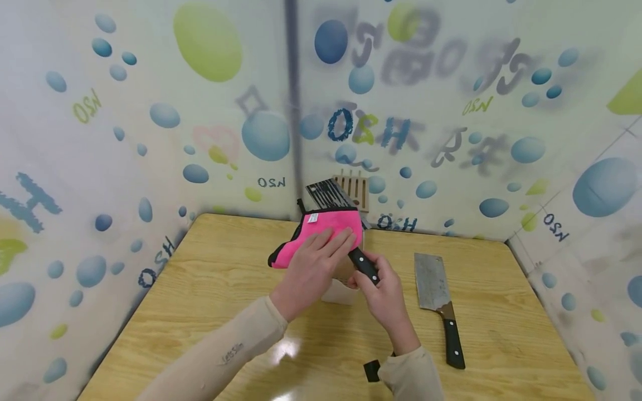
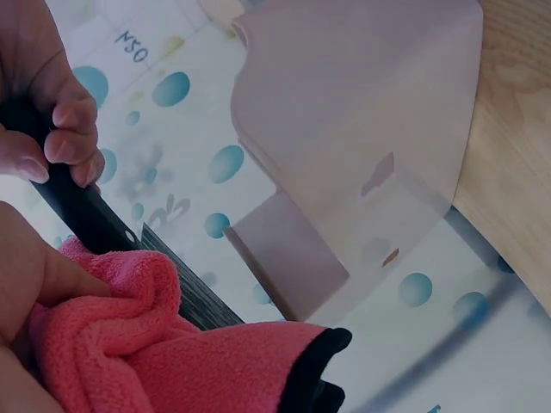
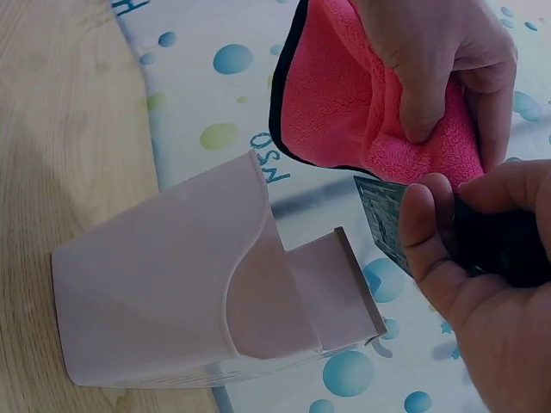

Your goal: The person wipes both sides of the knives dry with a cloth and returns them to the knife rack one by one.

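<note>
A pink cloth (image 1: 321,225) with black edging lies folded over the blade of a knife. My left hand (image 1: 311,270) pinches the cloth against the blade; its thumb (image 3: 424,103) shows on the near side in the right wrist view. My right hand (image 1: 383,295) grips the knife's black handle (image 1: 363,265). The dark, streaked blade (image 1: 328,194) sticks out beyond the cloth, its middle hidden. Below the hands stands a pale pink knife holder (image 3: 164,292), partly covered by them in the head view.
A cleaver (image 1: 432,282) lies flat on the wooden table (image 1: 225,312) to the right, its handle towards me. A slatted wooden piece (image 1: 358,195) rises behind the blade. A small black piece (image 1: 371,371) is beside my right sleeve. Patterned walls enclose the table's back and sides.
</note>
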`<state>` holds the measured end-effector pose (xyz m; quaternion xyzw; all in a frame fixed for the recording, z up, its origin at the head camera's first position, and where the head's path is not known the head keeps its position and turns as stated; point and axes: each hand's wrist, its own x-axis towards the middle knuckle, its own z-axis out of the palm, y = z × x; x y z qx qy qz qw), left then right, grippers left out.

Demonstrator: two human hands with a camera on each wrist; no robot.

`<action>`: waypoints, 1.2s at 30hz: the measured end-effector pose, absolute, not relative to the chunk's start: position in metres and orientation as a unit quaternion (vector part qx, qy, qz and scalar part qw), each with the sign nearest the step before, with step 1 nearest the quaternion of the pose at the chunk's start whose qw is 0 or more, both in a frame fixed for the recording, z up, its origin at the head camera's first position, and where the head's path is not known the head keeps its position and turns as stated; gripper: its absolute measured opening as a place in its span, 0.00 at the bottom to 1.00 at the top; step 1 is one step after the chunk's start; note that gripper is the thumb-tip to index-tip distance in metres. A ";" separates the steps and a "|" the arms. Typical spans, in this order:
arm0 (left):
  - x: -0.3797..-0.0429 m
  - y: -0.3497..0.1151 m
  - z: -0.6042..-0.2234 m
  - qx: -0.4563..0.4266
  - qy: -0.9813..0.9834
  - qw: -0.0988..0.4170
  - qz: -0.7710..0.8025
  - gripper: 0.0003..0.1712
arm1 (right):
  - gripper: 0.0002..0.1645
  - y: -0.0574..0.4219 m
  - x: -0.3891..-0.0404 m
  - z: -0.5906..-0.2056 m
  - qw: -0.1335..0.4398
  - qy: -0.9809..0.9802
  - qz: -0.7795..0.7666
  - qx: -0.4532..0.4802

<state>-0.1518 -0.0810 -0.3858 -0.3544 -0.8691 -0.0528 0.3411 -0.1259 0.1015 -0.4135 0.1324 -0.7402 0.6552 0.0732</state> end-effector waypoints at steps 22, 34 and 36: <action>-0.137 -0.073 -0.391 -0.371 -0.848 0.377 -0.038 0.33 | 0.22 0.106 -0.128 -0.406 0.040 -0.712 0.696 0.086; -0.158 -0.078 -0.395 -0.369 -0.828 0.418 -0.063 0.36 | 0.20 0.109 -0.130 -0.406 0.017 -0.665 0.741 0.097; -0.161 -0.079 -0.395 -0.366 -0.827 0.421 -0.062 0.35 | 0.20 0.110 -0.129 -0.406 0.015 -0.662 0.743 0.097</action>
